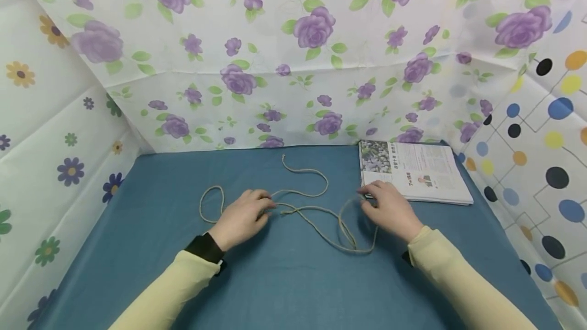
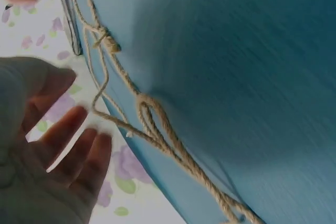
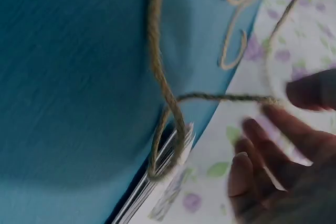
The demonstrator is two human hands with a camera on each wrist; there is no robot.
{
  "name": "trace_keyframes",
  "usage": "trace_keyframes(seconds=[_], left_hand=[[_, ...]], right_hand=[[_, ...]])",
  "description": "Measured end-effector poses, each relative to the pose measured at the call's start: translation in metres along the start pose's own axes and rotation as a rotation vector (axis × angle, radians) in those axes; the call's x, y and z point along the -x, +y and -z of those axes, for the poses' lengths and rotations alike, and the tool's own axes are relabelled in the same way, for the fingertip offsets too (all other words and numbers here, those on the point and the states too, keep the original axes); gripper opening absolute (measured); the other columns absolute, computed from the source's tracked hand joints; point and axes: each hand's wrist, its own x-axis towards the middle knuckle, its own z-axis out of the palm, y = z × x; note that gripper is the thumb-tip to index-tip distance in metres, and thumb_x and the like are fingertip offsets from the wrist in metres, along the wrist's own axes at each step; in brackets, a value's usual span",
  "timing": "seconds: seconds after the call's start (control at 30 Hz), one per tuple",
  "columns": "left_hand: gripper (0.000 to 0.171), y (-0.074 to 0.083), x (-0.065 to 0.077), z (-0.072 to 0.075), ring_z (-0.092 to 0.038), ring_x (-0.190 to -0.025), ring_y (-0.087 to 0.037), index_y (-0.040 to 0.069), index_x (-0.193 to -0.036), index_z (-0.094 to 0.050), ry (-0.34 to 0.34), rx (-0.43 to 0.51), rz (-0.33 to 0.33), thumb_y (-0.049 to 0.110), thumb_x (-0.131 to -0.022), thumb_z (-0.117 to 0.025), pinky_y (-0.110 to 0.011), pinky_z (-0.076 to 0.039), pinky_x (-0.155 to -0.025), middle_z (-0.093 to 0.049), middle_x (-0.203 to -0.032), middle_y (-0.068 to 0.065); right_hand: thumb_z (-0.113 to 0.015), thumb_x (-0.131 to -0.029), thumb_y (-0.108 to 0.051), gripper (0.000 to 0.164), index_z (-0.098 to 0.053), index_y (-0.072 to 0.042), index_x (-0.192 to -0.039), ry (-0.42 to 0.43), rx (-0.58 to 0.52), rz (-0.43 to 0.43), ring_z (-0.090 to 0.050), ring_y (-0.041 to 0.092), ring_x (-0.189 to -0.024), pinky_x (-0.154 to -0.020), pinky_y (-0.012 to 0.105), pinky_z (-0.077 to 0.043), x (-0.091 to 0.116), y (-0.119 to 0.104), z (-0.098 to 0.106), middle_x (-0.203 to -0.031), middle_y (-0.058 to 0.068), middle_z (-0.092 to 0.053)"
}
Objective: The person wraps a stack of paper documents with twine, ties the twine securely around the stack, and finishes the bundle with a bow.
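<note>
A thin tan twine (image 1: 326, 182) lies in loose curves and loops across the blue cloth between my two hands. My left hand (image 1: 243, 218) hovers over its left part, fingers bent loosely. From the left wrist, the thumb and fingers (image 2: 97, 156) stand apart with nothing between them; a knot (image 2: 109, 43) and a narrow loop show in the twine beyond. My right hand (image 1: 390, 210) pinches a stretch of the twine between thumb and forefinger, lifting it off the cloth. In the right wrist view the twine (image 3: 154, 40) hangs in a loop below that hand.
A folded newspaper stack (image 1: 431, 172) lies at the back right, just behind my right hand. Blue cloth (image 1: 293, 289) covers the table. A flowered sheet (image 1: 275, 65) hangs at the back, with patterned sheets on both sides.
</note>
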Motion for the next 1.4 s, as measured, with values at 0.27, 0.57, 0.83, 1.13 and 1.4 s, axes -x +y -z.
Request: trace_keyframes(seconds=[0.27, 0.57, 0.83, 1.13, 1.4], left_hand=[[0.024, -0.012, -0.014, -0.005, -0.061, -0.117, -0.036, 0.008, -0.123, -0.075, 0.002, -0.124, -0.011, 0.007, -0.1, -0.066, -0.052, -0.05, -0.096, -0.066, -0.128, -0.017], [0.042, -0.045, 0.008, 0.008, -0.063, -0.104, -0.037, -0.002, -0.125, -0.067, -0.064, -0.186, 0.233, 0.024, -0.093, -0.076, -0.054, -0.053, -0.086, -0.064, -0.116, -0.02], [0.035, -0.08, 0.048, 0.027, -0.054, -0.076, -0.031, 0.003, -0.092, -0.064, -0.042, -0.192, 0.42, 0.036, -0.092, -0.077, -0.049, -0.047, -0.066, -0.053, -0.084, -0.012], [0.034, -0.117, 0.089, 0.044, -0.053, -0.073, -0.039, -0.006, -0.089, -0.058, -0.038, -0.17, 0.612, 0.026, -0.097, -0.065, -0.051, -0.044, -0.057, -0.05, -0.081, -0.021], [0.018, -0.128, 0.108, 0.061, -0.054, -0.078, -0.051, -0.015, -0.092, -0.056, -0.036, -0.198, 0.665, 0.003, -0.095, -0.052, -0.063, -0.046, -0.059, -0.05, -0.084, -0.03]], right_hand=[[-0.068, -0.097, -0.045, 0.045, -0.069, -0.017, -0.132, -0.172, 0.173, 0.398, -0.047, 0.04, -0.137, -0.109, 0.062, -0.036, -0.001, -0.034, -0.036, -0.146, 0.014, -0.055], [-0.082, -0.087, -0.044, 0.041, -0.069, -0.016, -0.114, -0.184, 0.325, 0.308, -0.058, 0.022, -0.093, -0.071, 0.041, -0.053, 0.015, -0.023, -0.035, -0.111, 0.005, -0.06], [-0.077, -0.094, -0.032, 0.018, -0.061, -0.025, -0.09, -0.186, 0.328, 0.2, -0.042, 0.004, -0.063, -0.054, 0.026, -0.039, 0.032, 0.008, -0.02, -0.08, -0.011, -0.046], [-0.075, -0.095, -0.04, 0.025, -0.058, -0.021, -0.091, -0.211, 0.284, -0.066, -0.043, 0.009, -0.057, -0.051, 0.031, -0.036, 0.05, 0.043, 0.004, -0.074, -0.008, -0.049], [-0.075, -0.09, -0.055, 0.041, -0.057, -0.018, -0.086, -0.202, 0.31, -0.235, -0.046, 0.016, -0.061, -0.051, 0.035, -0.036, 0.059, 0.067, 0.024, -0.076, -0.001, -0.05]])
